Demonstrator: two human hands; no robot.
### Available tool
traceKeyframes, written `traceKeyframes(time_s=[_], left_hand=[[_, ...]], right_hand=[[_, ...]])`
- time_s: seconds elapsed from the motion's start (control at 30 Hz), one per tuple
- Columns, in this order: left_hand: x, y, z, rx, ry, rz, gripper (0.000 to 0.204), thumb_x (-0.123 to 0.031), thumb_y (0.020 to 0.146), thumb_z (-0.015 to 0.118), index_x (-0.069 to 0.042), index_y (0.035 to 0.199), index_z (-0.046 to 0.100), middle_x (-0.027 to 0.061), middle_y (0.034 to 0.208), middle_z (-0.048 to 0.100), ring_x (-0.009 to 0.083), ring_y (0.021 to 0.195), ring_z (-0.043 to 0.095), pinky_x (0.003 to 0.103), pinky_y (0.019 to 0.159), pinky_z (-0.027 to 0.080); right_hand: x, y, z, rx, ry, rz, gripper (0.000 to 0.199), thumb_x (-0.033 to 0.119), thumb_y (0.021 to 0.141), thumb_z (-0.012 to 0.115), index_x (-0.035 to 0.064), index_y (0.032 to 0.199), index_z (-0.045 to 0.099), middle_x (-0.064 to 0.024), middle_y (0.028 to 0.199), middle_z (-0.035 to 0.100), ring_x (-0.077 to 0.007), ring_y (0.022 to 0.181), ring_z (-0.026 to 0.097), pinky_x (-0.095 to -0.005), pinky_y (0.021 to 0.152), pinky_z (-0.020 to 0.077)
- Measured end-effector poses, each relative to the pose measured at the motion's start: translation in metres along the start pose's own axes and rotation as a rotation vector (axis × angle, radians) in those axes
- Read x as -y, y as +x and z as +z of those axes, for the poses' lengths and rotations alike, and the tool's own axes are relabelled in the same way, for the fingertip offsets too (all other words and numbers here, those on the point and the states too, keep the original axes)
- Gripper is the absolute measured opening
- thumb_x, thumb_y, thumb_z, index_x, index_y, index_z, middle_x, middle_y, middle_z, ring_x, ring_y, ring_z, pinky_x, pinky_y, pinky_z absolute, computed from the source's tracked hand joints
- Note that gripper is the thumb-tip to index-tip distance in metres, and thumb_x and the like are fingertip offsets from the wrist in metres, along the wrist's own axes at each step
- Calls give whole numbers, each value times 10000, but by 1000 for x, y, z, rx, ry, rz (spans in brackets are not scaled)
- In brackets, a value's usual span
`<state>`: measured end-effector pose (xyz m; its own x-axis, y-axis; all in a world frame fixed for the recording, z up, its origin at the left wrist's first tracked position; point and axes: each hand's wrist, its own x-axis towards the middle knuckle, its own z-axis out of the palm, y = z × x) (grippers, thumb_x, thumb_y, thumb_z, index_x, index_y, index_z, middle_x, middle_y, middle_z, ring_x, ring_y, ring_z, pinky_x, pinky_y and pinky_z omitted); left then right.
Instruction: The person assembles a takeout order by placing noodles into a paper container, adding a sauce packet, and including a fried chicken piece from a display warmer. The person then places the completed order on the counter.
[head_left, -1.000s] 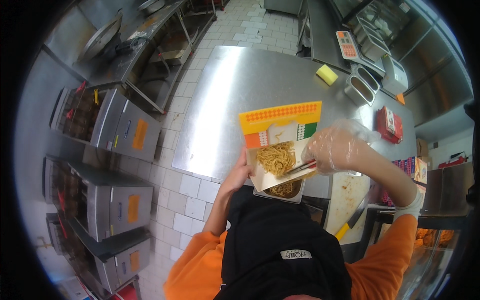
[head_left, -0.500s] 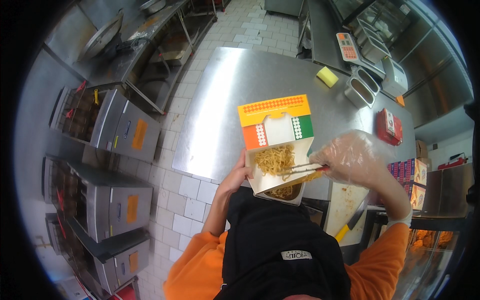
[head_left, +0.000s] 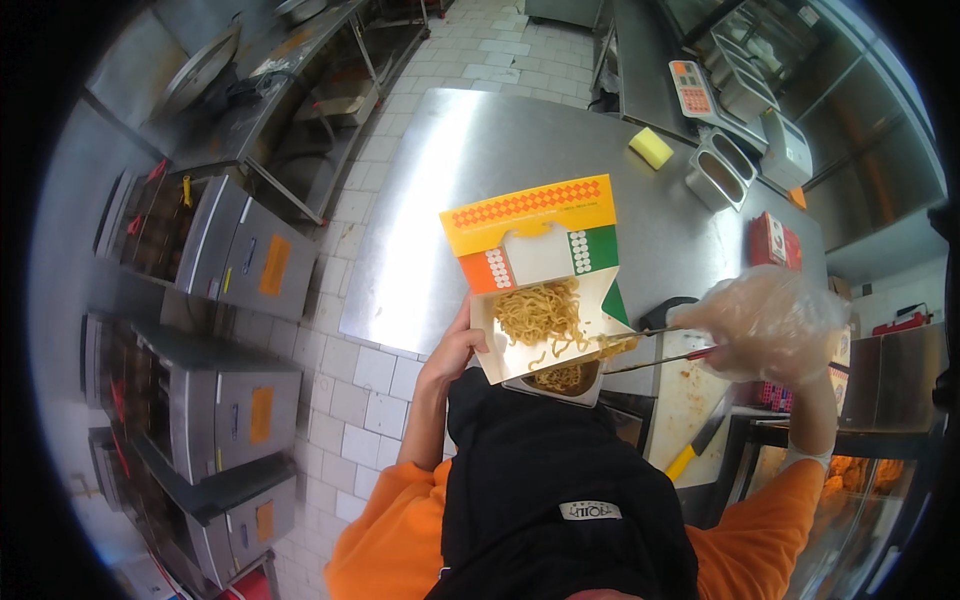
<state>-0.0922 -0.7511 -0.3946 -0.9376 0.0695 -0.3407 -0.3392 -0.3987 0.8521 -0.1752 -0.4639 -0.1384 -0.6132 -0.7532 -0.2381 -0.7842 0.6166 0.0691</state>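
Note:
My left hand [head_left: 458,350] grips the left wall of an open takeaway box [head_left: 535,212], yellow, orange and green outside and white inside. A heap of noodles [head_left: 540,312] lies in the box, with loose strands toward its near right side. In a clear plastic glove, my right hand [head_left: 765,325] is closed around metal tongs [head_left: 655,362] with red on one arm. The tongs' arms are spread, and their tips are by a few strands at the box's right edge. Partly hidden under the box is a metal pan [head_left: 595,390] with more noodles.
A steel table [head_left: 400,240] spreads ahead, bearing a yellow sponge-like block [head_left: 651,148], metal containers [head_left: 720,180] and a red box [head_left: 775,245]. A yellow-handled knife [head_left: 697,447] lies on a stained cutting board [head_left: 675,415] at right. Steel fryer-like units [head_left: 260,410] stand at left.
My right hand has moved right, and the tongs have spread and come away from the noodle heap to the box's right edge. The box has shifted slightly left and tilted.

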Motion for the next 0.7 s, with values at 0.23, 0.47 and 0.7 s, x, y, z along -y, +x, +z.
traceKeyframes(time_s=[0.23, 0.47, 0.7], left_hand=[[-6, 2, 0, 45, 51, -52, 962, 16, 563, 447, -70, 1486, 192, 106, 1437, 329, 212, 1289, 332, 247, 997, 336], [-5, -3, -2, 21, 64, -100, 929, -2, 587, 453, -71, 1480, 208, 88, 1356, 409, 177, 1165, 426, 231, 893, 400], [3, -2, -5, 35, 151, -41, 900, -40, 624, 475, -147, 1484, 234, 52, 1270, 472, 115, 947, 474, 194, 712, 396]], right_hand=[[-3, 9, 6, 8, -42, -132, 285, 243, 707, 766, 238, 988, 721, -14, 752, 648, -177, 735, 613, -323, 721, 463], [-9, 11, -9, -6, 119, -36, 243, 245, 763, 741, 176, 996, 726, -8, 784, 677, -157, 699, 614, -310, 702, 466], [-10, 23, -18, 27, 92, -68, 350, 293, 730, 767, 157, 1047, 706, -24, 770, 673, -154, 717, 636, -298, 668, 487]])
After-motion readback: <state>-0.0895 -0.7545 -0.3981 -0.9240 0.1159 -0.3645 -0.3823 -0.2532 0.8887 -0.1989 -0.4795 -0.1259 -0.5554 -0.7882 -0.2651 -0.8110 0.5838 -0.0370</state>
